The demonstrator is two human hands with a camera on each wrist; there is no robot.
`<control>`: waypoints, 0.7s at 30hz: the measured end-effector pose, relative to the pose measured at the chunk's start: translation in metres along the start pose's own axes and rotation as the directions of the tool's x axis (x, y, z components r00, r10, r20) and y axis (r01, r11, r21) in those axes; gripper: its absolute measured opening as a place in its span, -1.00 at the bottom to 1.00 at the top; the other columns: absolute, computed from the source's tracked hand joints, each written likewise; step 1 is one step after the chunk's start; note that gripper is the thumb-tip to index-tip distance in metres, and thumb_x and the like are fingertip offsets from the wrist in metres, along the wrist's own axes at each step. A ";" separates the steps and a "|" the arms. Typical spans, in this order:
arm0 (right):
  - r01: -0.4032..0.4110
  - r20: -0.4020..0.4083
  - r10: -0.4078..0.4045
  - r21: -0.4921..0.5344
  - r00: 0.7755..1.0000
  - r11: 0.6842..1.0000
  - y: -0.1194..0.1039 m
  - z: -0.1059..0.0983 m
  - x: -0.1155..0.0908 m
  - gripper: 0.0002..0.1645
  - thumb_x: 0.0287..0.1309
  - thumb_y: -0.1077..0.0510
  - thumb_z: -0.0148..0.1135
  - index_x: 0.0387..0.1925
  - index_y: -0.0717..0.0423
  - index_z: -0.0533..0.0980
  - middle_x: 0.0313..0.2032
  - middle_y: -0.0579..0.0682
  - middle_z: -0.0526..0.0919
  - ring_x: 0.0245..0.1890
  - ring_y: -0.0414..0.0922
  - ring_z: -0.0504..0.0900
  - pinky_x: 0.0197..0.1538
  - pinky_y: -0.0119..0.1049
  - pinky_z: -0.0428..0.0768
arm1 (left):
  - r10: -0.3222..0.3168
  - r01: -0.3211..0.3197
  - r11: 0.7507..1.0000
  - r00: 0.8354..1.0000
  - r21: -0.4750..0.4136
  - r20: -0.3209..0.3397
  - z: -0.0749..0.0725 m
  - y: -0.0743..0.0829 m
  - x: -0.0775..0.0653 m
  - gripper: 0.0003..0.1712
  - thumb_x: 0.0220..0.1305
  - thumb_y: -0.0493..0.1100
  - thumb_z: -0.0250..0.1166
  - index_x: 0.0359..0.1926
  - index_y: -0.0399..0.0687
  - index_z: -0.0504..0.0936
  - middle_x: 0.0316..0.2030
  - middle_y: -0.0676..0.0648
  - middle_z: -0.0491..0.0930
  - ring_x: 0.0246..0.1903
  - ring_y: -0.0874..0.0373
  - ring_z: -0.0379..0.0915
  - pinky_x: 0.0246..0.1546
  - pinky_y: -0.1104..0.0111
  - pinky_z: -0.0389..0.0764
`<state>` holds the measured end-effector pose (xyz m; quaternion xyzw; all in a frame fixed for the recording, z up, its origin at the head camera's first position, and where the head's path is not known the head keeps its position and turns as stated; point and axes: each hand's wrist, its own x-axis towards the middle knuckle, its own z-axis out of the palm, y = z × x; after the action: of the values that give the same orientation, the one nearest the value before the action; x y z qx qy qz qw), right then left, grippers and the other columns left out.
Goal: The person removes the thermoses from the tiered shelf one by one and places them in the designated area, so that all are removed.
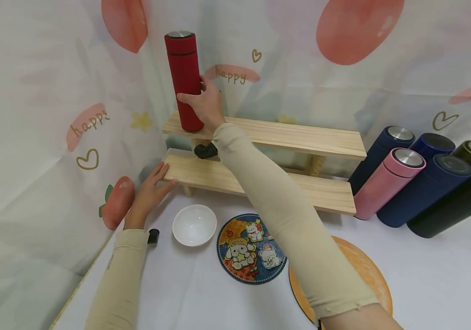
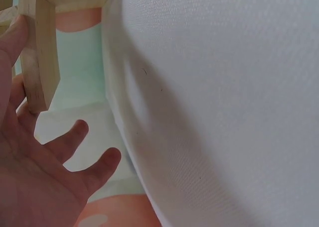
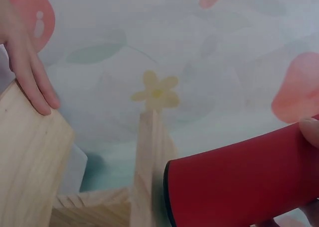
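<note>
My right hand [image 1: 209, 103] grips a red thermos bottle [image 1: 183, 82] with a steel-topped lid around its middle. The bottle stands nearly upright at the left end of the upper board of a two-tier wooden shelf [image 1: 293, 135]. In the right wrist view the red bottle's [image 3: 239, 177] dark-rimmed base is right at the upper board [image 3: 147, 167]. My left hand [image 1: 149, 195] holds the left end of the lower board [image 1: 206, 172], thumb along the front edge and fingers over the top. In the left wrist view two fingers of the left hand [image 2: 45, 172] are spread free of the wood.
Right of the shelf stand several more bottles, among them a pink bottle [image 1: 390, 183] and a navy bottle [image 1: 425, 192]. In front lie a white bowl [image 1: 194, 225], a round cartoon mat [image 1: 235, 270] and an orange round board [image 1: 367, 270], partly under the right sleeve. A printed cloth hangs behind.
</note>
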<state>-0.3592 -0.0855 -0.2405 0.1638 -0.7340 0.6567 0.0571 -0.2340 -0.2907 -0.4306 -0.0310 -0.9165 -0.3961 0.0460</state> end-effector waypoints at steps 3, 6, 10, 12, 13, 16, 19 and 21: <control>0.014 0.003 -0.013 -0.014 1.000 1.000 -0.005 -0.011 -0.004 -0.16 0.27 0.14 0.53 0.52 0.10 0.40 0.31 0.00 0.63 0.23 -0.14 0.62 0.21 -0.36 0.59 | 0.010 -0.010 1.000 1.000 -0.002 0.009 0.002 0.001 0.003 -0.10 0.58 0.08 0.31 0.69 -0.13 0.12 0.71 -0.15 -0.05 0.66 -0.20 -0.15 0.58 -0.16 -0.01; 0.024 0.005 -0.024 -0.040 1.000 0.999 -0.011 -0.024 -0.009 -0.12 0.26 0.10 0.54 0.55 0.04 0.39 0.34 -0.04 0.61 0.26 -0.17 0.59 0.23 -0.37 0.56 | 0.022 -0.022 1.000 1.000 -0.009 0.017 0.003 0.002 0.007 -0.10 0.58 0.08 0.31 0.69 -0.15 0.13 0.70 -0.17 -0.05 0.66 -0.21 -0.16 0.58 -0.16 -0.01; 0.049 -0.004 -0.049 -0.035 0.999 0.998 -0.016 -0.041 -0.018 -0.10 0.23 0.08 0.54 0.55 0.02 0.39 0.31 -0.06 0.63 0.25 -0.19 0.59 0.20 -0.36 0.59 | 0.038 -0.037 0.999 0.999 -0.016 0.030 0.002 0.002 0.010 -0.09 0.58 0.08 0.31 0.69 -0.18 0.12 0.70 -0.21 -0.05 0.65 -0.24 -0.17 0.58 -0.17 -0.02; 0.069 -0.008 -0.070 -0.018 0.998 0.997 -0.019 -0.046 -0.022 -0.12 0.23 0.07 0.54 0.54 0.03 0.41 0.29 -0.06 0.65 0.25 -0.18 0.60 0.19 -0.34 0.60 | 0.038 -0.038 0.999 0.999 -0.014 0.032 0.000 0.001 0.011 -0.09 0.58 0.07 0.31 0.69 -0.20 0.11 0.70 -0.22 -0.06 0.65 -0.27 -0.17 0.58 -0.19 -0.02; 0.077 -0.009 -0.077 -0.004 0.997 0.997 -0.020 -0.049 -0.024 -0.13 0.23 0.07 0.54 0.52 0.03 0.42 0.28 -0.06 0.65 0.25 -0.18 0.60 0.18 -0.33 0.61 | 0.035 -0.034 0.999 0.999 -0.008 0.032 -0.001 0.000 0.012 -0.09 0.59 0.07 0.31 0.69 -0.20 0.11 0.70 -0.22 -0.06 0.65 -0.27 -0.18 0.58 -0.19 -0.02; 0.089 -0.015 -0.089 0.028 0.996 0.996 -0.023 -0.058 -0.030 -0.17 0.22 0.08 0.54 0.49 0.01 0.47 0.26 -0.08 0.65 0.27 -0.22 0.58 0.18 -0.29 0.62 | 0.024 -0.025 1.000 0.999 0.012 0.035 -0.002 -0.001 0.015 -0.09 0.59 0.08 0.30 0.69 -0.18 0.10 0.71 -0.19 -0.07 0.65 -0.26 -0.18 0.58 -0.20 -0.02; 0.090 -0.023 -0.089 0.053 0.996 0.994 -0.025 -0.068 -0.037 -0.21 0.20 0.11 0.55 0.45 -0.02 0.50 0.25 -0.09 0.65 0.27 -0.23 0.57 0.18 -0.24 0.63 | 0.020 -0.020 1.000 0.999 0.017 0.041 -0.001 -0.002 0.018 -0.08 0.59 0.10 0.29 0.69 -0.16 0.09 0.71 -0.19 -0.08 0.66 -0.25 -0.19 0.58 -0.19 -0.03; 0.101 -0.024 -0.099 0.067 0.995 0.993 -0.024 -0.074 -0.043 -0.23 0.20 0.13 0.55 0.44 -0.01 0.51 0.23 -0.08 0.66 0.27 -0.22 0.57 0.18 -0.20 0.64 | 0.017 -0.018 1.000 0.999 0.015 0.043 0.000 -0.003 0.018 -0.07 0.59 0.12 0.29 0.69 -0.17 0.09 0.71 -0.20 -0.07 0.65 -0.26 -0.19 0.58 -0.20 -0.03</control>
<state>-0.3207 -0.0077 -0.2208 0.1955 -0.7014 0.6793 0.0918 -0.2527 -0.2925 -0.4311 -0.0472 -0.9200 -0.3880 0.0300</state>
